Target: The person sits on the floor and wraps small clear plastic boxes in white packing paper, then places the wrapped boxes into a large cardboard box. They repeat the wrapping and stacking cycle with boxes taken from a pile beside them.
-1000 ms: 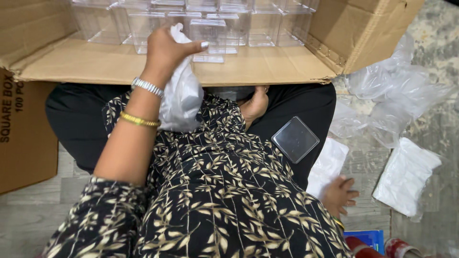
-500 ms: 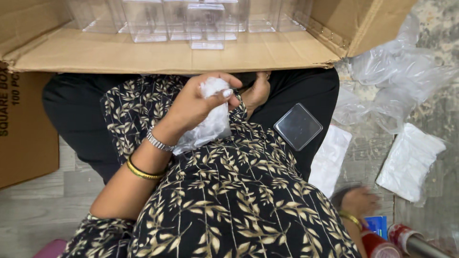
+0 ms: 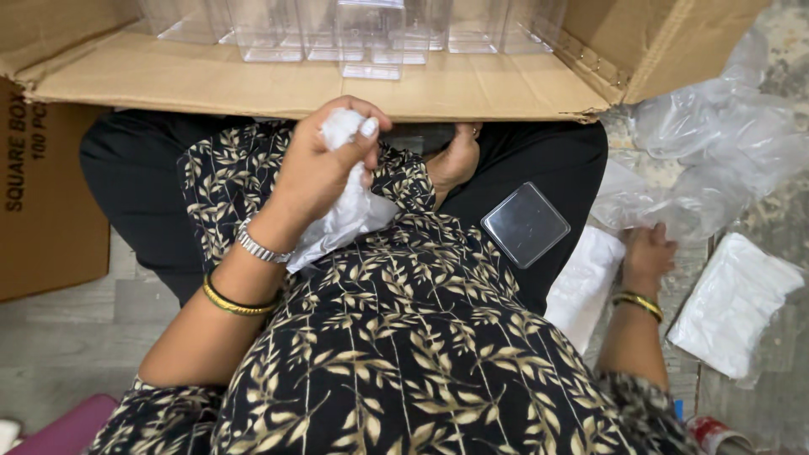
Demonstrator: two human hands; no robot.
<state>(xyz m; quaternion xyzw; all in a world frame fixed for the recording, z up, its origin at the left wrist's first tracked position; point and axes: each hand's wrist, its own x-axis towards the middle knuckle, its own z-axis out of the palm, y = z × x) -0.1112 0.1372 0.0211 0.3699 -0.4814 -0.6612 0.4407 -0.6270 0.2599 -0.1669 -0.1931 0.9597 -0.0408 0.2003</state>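
Left hand [image 3: 324, 168] is clenched around a crumpled white plastic bag [image 3: 345, 215]; we see the bag bunched inside the fist at the top and trailing out below it, down onto the lap. Right hand [image 3: 647, 253] is low at the right, fingers loosely bent on clear plastic film [image 3: 716, 160] on the floor; we cannot tell if it grips it.

Cardboard box [image 3: 320, 84] lies open at the far side, brown flaps spread toward us, rows of clear square plastic containers [image 3: 371, 38] inside. Second brown carton [image 3: 42, 185] sits at the far left, dark print on its side.

Clear square lid [image 3: 525, 224], rounded corners, rests flat on the black trouser leg, right of the left hand. Flat white packet [image 3: 584, 282] lies just beside that leg; another white packet [image 3: 735, 303] lies further right, partly under the film. Film is wrinkled and glossy; the floor looks like grey stone.
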